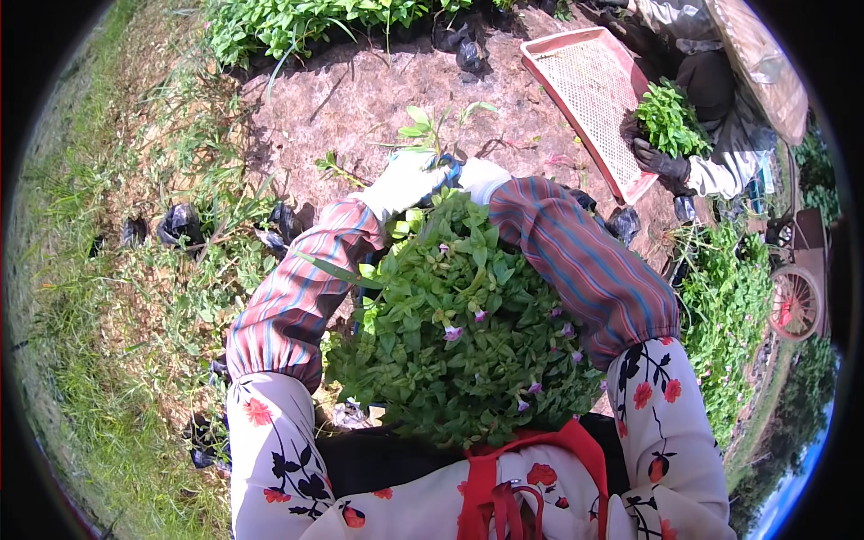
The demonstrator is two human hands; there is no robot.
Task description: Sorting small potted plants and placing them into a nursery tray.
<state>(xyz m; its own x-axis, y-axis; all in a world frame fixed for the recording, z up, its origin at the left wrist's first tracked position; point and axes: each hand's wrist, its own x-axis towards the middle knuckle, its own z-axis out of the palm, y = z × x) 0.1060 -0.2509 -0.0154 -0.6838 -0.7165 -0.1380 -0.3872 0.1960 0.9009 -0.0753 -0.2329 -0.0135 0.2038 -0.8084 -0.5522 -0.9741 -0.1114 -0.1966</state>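
Both my hands, in white gloves, meet over the ground beyond a dense clump of leafy plants [466,317] with small pink-purple flowers. My left hand [405,177] is closed around the base of a small green sprig [425,128]; its fingertips are partly hidden. My right hand [480,179] is close beside it, touching something blue and dark between the hands, too small to identify. The right fingers are mostly hidden behind the glove and sleeve. A leafy stem [341,169] lies just left of my left hand.
A red plastic mesh tray [587,101] lies at the upper right. Beside it a co-worker's dark-gloved hand [658,162] holds a bunch of green seedlings [668,118]. Black plastic plant bags [181,225] lie left; more potted plants [283,30] stand at the top.
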